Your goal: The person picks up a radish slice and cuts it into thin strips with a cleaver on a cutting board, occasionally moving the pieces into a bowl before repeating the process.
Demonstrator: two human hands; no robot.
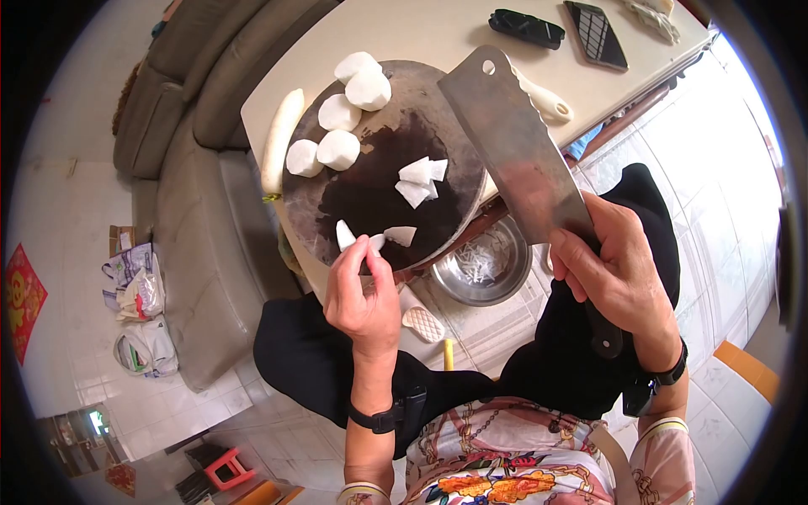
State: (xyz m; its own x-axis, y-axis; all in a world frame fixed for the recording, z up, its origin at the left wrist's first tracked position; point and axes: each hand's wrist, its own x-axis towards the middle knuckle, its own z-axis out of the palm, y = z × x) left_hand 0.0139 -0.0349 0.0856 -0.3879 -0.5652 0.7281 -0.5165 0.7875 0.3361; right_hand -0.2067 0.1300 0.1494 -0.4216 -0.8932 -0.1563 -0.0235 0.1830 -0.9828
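My right hand (614,265) is wrapped round the dark handle of a cleaver (522,151), whose wide blade is raised over the right edge of a round chopping board (383,198). Down at the board's near edge, the thumb and fingers of my left hand (364,295) are pinched on a small piece of white radish (345,234). Another cut radish piece (401,236) lies just beside those fingertips. A small group of cut radish pieces (417,178) rests on the board's wet middle. Several thick peeled radish chunks (339,150) stand along its far left side.
A whole white radish (283,139) lies left of the board on the table (404,34). Below the board's edge, a steel bowl (484,290) holds white strips. A peeler-like white handle (547,99), a phone (596,34) and a black case (527,29) lie at the back.
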